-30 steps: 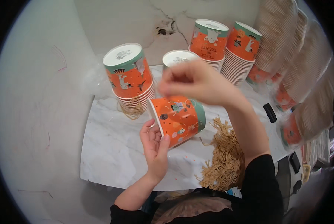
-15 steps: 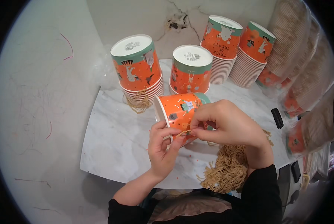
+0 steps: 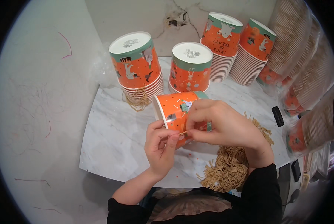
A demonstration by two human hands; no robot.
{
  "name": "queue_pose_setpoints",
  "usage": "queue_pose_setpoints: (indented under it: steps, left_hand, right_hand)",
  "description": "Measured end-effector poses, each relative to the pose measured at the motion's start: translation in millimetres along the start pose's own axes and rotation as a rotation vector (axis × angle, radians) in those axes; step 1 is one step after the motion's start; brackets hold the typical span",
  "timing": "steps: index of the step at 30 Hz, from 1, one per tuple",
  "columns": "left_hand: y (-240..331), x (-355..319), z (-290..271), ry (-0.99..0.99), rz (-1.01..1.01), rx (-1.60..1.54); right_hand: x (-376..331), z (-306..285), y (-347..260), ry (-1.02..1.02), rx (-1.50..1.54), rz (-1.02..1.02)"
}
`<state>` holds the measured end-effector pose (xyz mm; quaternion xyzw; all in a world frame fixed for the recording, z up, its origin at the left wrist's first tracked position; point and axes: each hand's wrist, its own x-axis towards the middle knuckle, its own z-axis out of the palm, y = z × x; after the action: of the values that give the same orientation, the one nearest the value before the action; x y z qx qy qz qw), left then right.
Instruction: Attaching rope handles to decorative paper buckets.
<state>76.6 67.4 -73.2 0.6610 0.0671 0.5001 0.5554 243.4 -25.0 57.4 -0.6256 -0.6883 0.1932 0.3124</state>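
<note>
An orange paper cup (image 3: 174, 108) with a teal base band lies on its side above the marble table, its open mouth turned left. My left hand (image 3: 160, 143) grips it from below near the rim. My right hand (image 3: 221, 125) wraps over its far end, and its fingertips pinch a thin tan string (image 3: 183, 132) against the cup wall, meeting my left thumb and forefinger there. The cup's base is hidden under my right hand.
Upside-down stacks of the same cups stand behind: one at left (image 3: 137, 67), one in the middle (image 3: 189, 67), two at the back right (image 3: 221, 44). A heap of tan strings (image 3: 230, 168) lies under my right wrist. Bagged cup sleeves (image 3: 305, 86) line the right edge. A marble table (image 3: 114, 138).
My right hand has come down from above the cup and now closes on its far end, pinching a string against it. The cup has tilted further with its mouth facing left.
</note>
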Motion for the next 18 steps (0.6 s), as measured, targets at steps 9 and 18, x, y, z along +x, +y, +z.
queue_pose_setpoints:
  steps: [9, 18]
  left_hand:
    - [-1.6, -0.2, -0.8, 0.055, 0.022, 0.066]
    - [-1.6, -1.2, -1.4, 0.064, -0.001, 0.025]
  right_hand:
    - [9.6, 22.8, 11.9, 0.010, 0.701, 0.180]
    - [11.3, 13.2, 6.2, 0.028, 0.162, -0.043]
